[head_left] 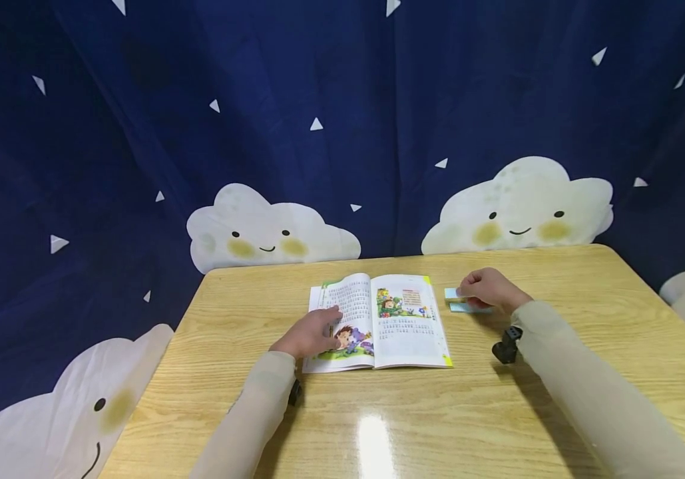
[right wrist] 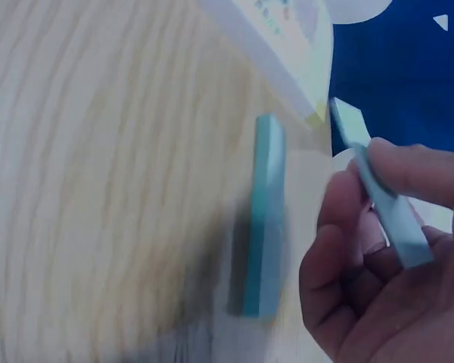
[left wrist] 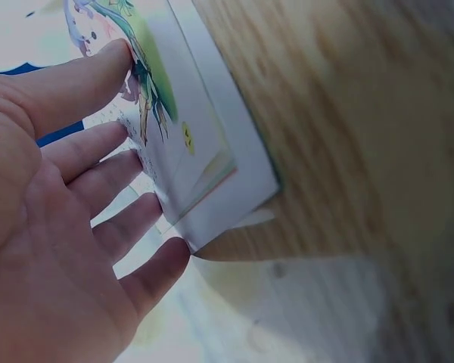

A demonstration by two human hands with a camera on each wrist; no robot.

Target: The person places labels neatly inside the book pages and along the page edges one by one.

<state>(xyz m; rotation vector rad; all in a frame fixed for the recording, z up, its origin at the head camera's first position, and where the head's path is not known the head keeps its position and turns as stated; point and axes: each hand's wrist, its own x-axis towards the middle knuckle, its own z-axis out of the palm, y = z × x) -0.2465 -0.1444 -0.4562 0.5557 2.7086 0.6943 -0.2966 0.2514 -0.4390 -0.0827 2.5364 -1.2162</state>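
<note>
An illustrated book point(head_left: 411, 342) lies spread on the table, printed text and cartoon pictures on both pages. My left hand point(head_left: 309, 334) rests at its left page, and the left wrist view shows the fingers spread and nearly straight against the paper point(left wrist: 200, 162). To the right of the book, my right hand point(head_left: 492, 290) pinches a slim light blue bar point(right wrist: 397, 219) between thumb and fingers, raised over the table. A second bar point(right wrist: 266, 219), blue-green and of similar length, lies on the wood beneath and beside that hand.
The light wooden table point(head_left: 228, 299) reaches back to a dark blue curtain point(head_left: 294, 80) with white triangles and smiling clouds. A small black device point(head_left: 506, 346) is strapped at my right wrist. Glare point(head_left: 374, 442) shines on the tabletop near the front.
</note>
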